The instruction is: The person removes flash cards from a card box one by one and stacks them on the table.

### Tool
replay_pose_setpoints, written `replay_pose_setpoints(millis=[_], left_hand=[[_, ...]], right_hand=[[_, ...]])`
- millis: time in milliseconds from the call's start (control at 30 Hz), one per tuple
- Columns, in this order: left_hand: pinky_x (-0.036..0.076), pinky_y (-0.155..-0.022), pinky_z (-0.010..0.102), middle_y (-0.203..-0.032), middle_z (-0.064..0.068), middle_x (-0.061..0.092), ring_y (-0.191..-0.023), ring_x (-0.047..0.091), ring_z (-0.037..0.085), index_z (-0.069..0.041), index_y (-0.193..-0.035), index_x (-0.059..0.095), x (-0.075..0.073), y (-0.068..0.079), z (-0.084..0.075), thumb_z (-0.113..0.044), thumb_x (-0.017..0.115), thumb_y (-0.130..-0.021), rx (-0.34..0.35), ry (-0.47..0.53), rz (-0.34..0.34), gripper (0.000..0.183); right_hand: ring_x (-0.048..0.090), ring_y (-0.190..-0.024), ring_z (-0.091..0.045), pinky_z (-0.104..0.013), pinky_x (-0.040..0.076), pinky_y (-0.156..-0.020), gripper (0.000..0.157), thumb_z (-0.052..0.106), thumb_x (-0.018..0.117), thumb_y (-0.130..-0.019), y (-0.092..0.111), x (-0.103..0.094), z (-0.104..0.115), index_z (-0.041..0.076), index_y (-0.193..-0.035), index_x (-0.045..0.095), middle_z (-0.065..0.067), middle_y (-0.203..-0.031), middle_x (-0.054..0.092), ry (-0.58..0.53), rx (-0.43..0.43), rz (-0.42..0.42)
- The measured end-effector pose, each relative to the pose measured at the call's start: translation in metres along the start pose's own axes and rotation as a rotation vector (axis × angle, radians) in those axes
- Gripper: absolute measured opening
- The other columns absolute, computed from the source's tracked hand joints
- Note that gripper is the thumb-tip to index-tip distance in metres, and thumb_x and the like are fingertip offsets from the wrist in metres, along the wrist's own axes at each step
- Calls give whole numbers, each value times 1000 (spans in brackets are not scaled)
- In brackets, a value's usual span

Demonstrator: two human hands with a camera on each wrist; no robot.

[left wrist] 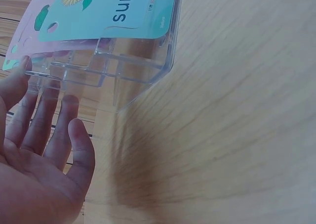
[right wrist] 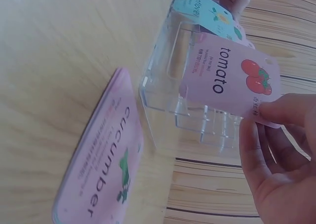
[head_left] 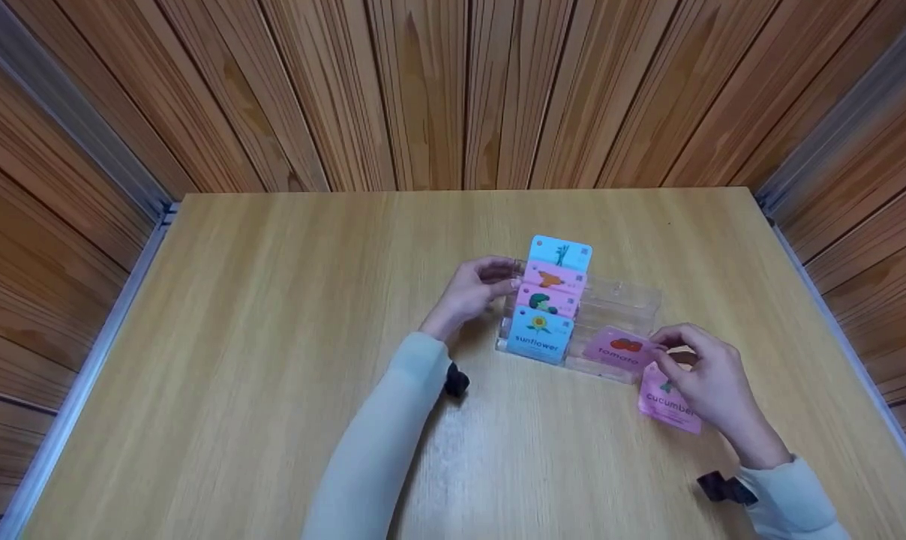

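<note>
A clear tiered card stand (head_left: 619,294) rests on the table. Its left column holds a sunflower card (head_left: 541,335) on the front tier, with pink cards and a blue card (head_left: 561,252) on the tiers behind. My left hand (head_left: 471,291) holds the stand's left side, thumb at the edge and fingertips behind the clear plastic in the left wrist view. Between thumb and fingers my right hand (head_left: 712,379) pinches the right end of a pink tomato card (right wrist: 232,75), tilted at the front right tier. A pink cucumber card (right wrist: 106,169) tops a thin stack beside the stand, partly under the right hand.
The wooden table (head_left: 273,337) stretches to the left and in front of the stand. Wood-plank walls (head_left: 430,97) rise behind and at both sides, with metal rails along the table's side edges. Dark camera mounts (head_left: 457,380) sit at the wrists.
</note>
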State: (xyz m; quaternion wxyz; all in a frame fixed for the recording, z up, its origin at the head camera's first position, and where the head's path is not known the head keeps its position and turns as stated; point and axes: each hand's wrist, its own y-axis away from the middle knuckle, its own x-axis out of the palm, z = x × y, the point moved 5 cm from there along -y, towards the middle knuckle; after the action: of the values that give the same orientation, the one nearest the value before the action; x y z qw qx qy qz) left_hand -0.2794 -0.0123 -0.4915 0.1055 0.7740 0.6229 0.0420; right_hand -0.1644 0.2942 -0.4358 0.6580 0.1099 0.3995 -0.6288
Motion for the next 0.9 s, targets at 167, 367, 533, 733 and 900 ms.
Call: replay_pose_setpoints(millis=[167,367,533,733,900], left_hand=[[45,-94,41,-112,-10,68,-106,61,11,-32,-115,69,0,0,0,-25,73,-92,-15,6,0,24],[46,-94,43,-113,-10,67,-107,62,12,-32,-116,68,1,0,0,-26,72,-93,-19,15,4,25],[45,-94,41,-113,-11,67,-108,60,11,-32,-116,69,0,0,1,-26,74,-91,-3,4,-3,26],[45,-93,41,-113,-11,67,-108,60,12,-32,-116,69,0,0,1,-27,75,-91,8,1,-11,26],[46,-92,41,-112,-11,67,-107,60,12,-32,-115,69,0,0,0,-27,74,-91,0,-1,-16,25]], right_hand=[[59,-91,1,-9,49,-74,24,-15,71,-82,2,-7,-1,2,-98,67,-5,-96,67,-12,13,-10],[60,-90,1,-9,49,-74,21,-13,72,-83,3,-16,-3,1,-98,68,-5,-96,67,-15,25,-30],[60,-88,1,-9,49,-74,19,-9,74,-83,6,-23,-6,1,-99,70,-8,-96,68,-25,48,-49],[59,-89,1,-8,48,-75,22,-8,75,-84,10,-30,-12,2,-103,72,-9,-99,68,-7,75,-38],[59,-91,-1,-9,48,-77,20,-5,73,-86,14,-37,-22,1,-106,71,-7,-101,67,-16,124,-30]])
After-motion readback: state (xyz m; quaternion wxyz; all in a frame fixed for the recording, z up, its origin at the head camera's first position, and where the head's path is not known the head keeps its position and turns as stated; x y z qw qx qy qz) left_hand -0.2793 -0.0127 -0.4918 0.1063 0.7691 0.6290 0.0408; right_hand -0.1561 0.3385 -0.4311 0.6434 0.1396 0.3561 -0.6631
